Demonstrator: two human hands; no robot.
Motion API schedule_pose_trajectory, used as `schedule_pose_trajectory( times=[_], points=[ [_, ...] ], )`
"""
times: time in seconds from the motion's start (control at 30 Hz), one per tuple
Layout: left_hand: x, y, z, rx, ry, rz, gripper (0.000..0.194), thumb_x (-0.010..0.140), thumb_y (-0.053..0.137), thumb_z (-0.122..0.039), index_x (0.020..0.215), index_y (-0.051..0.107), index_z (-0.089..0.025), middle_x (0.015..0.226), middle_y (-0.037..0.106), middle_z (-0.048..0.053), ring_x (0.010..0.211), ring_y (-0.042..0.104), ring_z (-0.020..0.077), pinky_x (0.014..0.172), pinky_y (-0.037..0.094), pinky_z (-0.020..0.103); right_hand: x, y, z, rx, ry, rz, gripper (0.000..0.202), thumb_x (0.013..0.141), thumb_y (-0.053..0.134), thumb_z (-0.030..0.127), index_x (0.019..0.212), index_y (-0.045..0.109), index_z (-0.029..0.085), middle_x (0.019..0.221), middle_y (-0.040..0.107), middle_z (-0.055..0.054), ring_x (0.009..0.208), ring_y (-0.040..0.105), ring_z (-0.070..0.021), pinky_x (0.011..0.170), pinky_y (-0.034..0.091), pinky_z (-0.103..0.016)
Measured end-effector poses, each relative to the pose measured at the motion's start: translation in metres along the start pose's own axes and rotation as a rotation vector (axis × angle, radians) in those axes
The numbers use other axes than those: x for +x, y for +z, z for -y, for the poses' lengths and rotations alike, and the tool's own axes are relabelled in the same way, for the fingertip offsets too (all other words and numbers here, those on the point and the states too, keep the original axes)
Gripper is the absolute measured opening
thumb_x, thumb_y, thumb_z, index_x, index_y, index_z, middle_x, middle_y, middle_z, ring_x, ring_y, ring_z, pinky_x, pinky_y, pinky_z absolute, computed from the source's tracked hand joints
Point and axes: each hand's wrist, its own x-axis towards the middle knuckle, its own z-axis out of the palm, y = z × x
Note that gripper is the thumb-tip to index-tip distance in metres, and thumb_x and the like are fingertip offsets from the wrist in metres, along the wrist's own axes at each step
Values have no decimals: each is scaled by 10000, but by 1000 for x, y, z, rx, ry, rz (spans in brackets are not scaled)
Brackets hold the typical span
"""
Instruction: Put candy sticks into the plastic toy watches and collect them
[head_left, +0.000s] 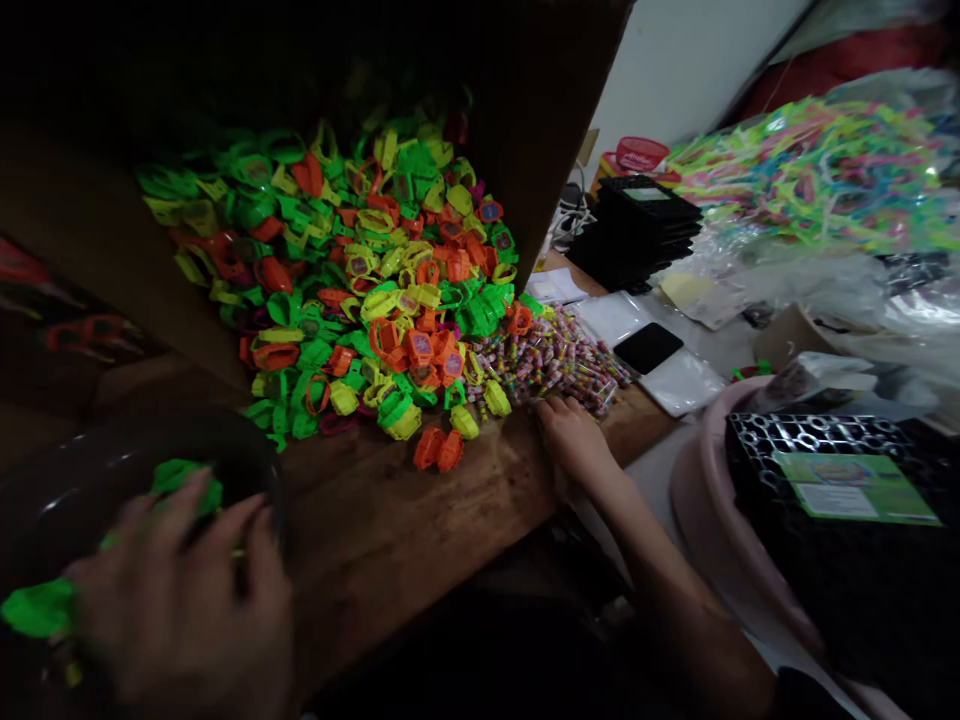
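Note:
My left hand (187,600) is over a dark round basin (244,450) at the lower left, blurred, its fingers bent over bright green pieces (39,607). Whether it grips any of them is unclear. At the front edge of a heap of small wrapped candies (555,360), my right hand (571,435) rests with its fingers curled down; the fingertips are hard to see. A big pile of green, yellow and orange toy watches (397,265) lies left of the candies. Two orange watches (439,450) sit apart on the wooden table (405,530).
Behind the pile stands a dark box wall (559,110). To the right are stacked black trays (637,230), a black phone (649,348), clear plastic bags (679,385) and a pink tub (705,480) holding a black tray. Colourful strips (825,170) lie farther back.

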Motion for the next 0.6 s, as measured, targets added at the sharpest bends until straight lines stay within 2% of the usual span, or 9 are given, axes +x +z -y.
schedule_pose_trajectory(
  times=[0.03,0.07,0.1,0.17,0.23,0.3,0.37,0.47,0.6],
  points=[
    [0,14,-10,60,86,33,172,813,620,-174,981,637,-147,1134,650,121,1107,569,292,1040,350,521,1,7,-4,12,-5,-9,248,817,394,3,887,606,111,930,615,-159,883,533,-248,776,403,-330],
    [0,31,-20,42,127,135,131,855,567,-189,962,632,-153,1009,685,94,967,622,245,965,429,458,1,12,-5,21,-8,-23,246,809,391,1,876,602,109,928,612,-164,886,529,-252,780,405,-336],
    [-2,51,-29,-9,91,219,151,890,516,-220,964,632,-158,955,690,82,901,632,219,895,475,399,0,16,-6,33,-11,-41,246,797,389,-4,872,596,105,930,607,-170,894,525,-258,788,409,-347],
    [-6,93,-40,-45,-72,447,236,909,483,-307,976,635,-139,955,672,120,890,624,244,813,505,390,-5,18,-5,74,-28,-84,257,749,398,-18,891,579,98,950,596,-174,915,521,-262,805,419,-362],
    [-9,125,-42,-69,-122,497,257,901,491,-329,870,646,-126,879,658,138,854,622,264,762,517,401,-10,15,-3,121,-54,-122,299,697,416,-24,928,551,107,971,586,-152,913,533,-238,802,441,-341],
    [-10,141,-40,-136,-104,497,214,891,512,-299,830,641,-139,889,652,124,869,626,248,780,523,387,-17,8,2,225,-111,-152,279,709,433,8,943,526,128,953,587,-116,872,556,-200,768,466,-299],
    [-10,141,-37,-235,-69,485,153,894,511,-253,882,630,-158,975,646,98,932,627,209,836,521,349,-23,-2,11,455,-212,-179,196,783,436,77,946,517,151,914,602,-88,837,579,-179,743,484,-283],
    [-6,123,-41,-356,-46,450,133,907,503,-247,950,607,-176,1043,628,71,977,624,162,868,515,301,-32,-20,31,879,-340,-191,175,867,435,181,1016,527,177,958,629,-77,904,604,-181,795,490,-305],
    [0,96,-52,-533,-30,447,120,904,518,-241,955,613,-187,1050,621,58,1007,610,147,901,499,284,-39,-37,57,1039,-325,-217,146,866,464,217,986,539,185,911,622,-65,887,601,-181,766,489,-288]
  ],
)
